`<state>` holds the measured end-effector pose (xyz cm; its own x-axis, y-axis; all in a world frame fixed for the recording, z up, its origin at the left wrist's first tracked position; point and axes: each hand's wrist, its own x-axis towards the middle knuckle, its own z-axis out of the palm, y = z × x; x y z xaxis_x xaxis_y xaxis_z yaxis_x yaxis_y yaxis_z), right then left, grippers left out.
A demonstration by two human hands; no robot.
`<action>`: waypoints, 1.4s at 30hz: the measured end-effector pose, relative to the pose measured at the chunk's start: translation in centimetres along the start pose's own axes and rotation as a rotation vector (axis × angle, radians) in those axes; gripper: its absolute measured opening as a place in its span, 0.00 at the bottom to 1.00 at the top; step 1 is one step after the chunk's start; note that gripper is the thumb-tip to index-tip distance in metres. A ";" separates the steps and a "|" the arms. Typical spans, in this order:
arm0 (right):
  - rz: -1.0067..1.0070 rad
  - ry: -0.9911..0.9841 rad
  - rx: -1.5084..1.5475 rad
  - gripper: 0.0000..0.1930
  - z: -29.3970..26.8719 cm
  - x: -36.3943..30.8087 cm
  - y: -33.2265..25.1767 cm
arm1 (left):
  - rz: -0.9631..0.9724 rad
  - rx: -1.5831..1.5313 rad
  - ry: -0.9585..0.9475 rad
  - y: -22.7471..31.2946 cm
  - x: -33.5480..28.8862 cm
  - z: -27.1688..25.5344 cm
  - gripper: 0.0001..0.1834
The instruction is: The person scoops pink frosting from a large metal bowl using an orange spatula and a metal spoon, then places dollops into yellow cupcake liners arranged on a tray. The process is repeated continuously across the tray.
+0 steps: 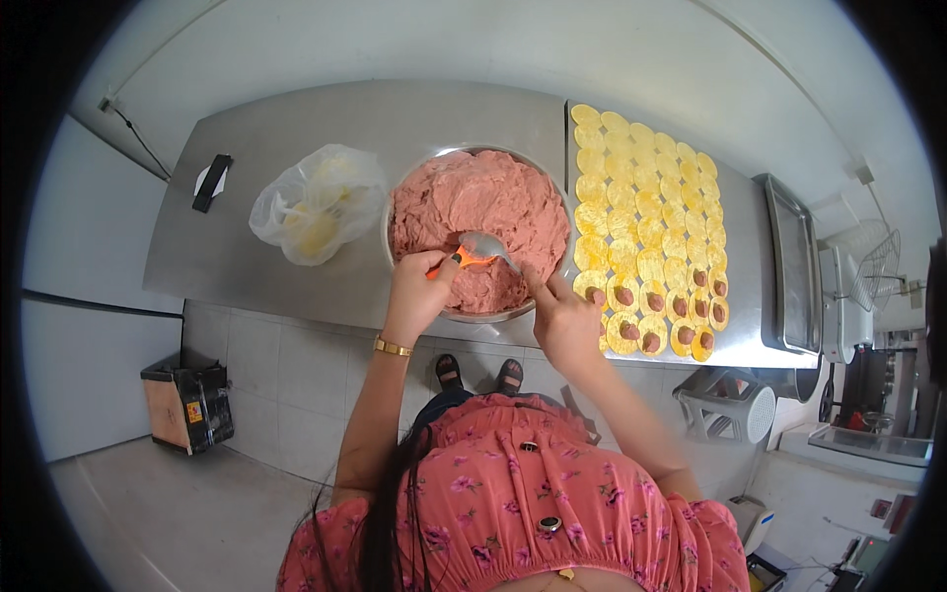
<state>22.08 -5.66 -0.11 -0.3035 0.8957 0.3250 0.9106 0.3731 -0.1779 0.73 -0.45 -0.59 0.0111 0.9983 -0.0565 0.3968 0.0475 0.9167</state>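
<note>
A wide round steel bowl [397,212] heaped with pink minced paste [473,207] sits at the near edge of the grey steel worktop [296,128], its front rim just over that edge. The left hand [416,291] is closed around the orange handle of a metal spoon [481,247], whose bowl rests on the paste at the near side of the heap. The right hand [564,321] hovers at the bowl's near right rim, forefinger stretched toward the spoon's tip, other fingers loosely curled and holding nothing. Right of the bowl, almost touching its rim, lie rows of round yellow wrappers [646,212]; those nearest the front edge carry dabs of paste. Left of the bowl lies a crumpled clear plastic bag [316,202], with bare worktop beyond it and behind the bowl.
</note>
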 end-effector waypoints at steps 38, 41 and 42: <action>-0.013 0.075 -0.150 0.32 -0.2 -0.2 0.0 | 0.040 -0.198 -0.006 1.4 1.2 1.9 0.11; -0.018 0.071 -0.149 0.33 0.4 -0.2 0.0 | 0.069 -0.273 -0.001 0.9 0.9 1.8 0.12; -0.015 0.065 -0.137 0.32 0.5 -0.1 -0.1 | 0.060 -0.326 -0.018 0.8 0.8 1.7 0.12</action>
<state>21.93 -5.71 -0.56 -0.3027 0.8710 0.3869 0.9371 0.3461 -0.0458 2.65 0.31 -0.60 0.0426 0.9991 -0.0030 0.0803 -0.0005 0.9968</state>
